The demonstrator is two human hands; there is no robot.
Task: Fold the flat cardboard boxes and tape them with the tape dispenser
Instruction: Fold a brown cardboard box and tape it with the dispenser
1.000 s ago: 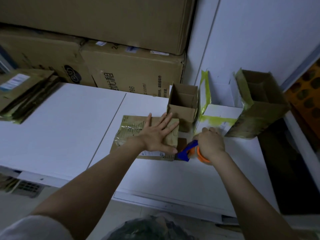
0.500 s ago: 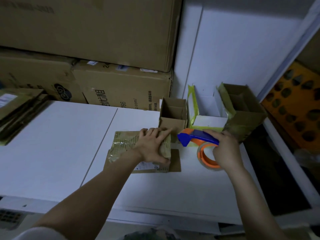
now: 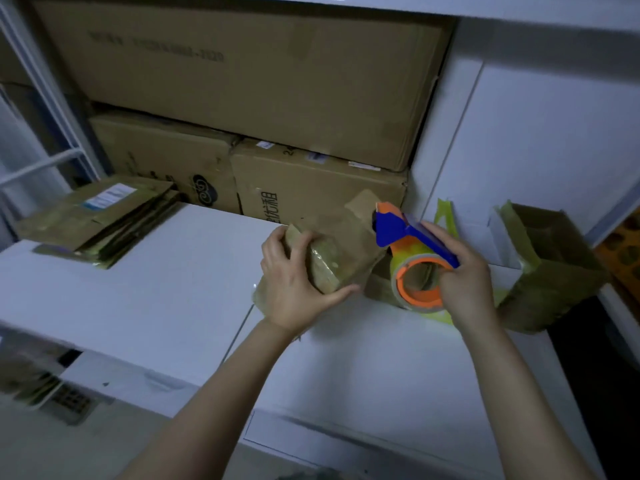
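Above the white tabletop (image 3: 138,289), left hand (image 3: 291,282) grips a cardboard box (image 3: 332,258); at its 3 o'clock, right hand (image 3: 464,282) holds the tape dispenser (image 3: 412,251).

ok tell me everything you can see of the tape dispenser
The tape dispenser is plastic: blue grip and head, orange hub carrying a roll of pale tape. The right hand holds it by the grip, raised and tilted, its head by the flap of the box in the left hand; contact is unclear.
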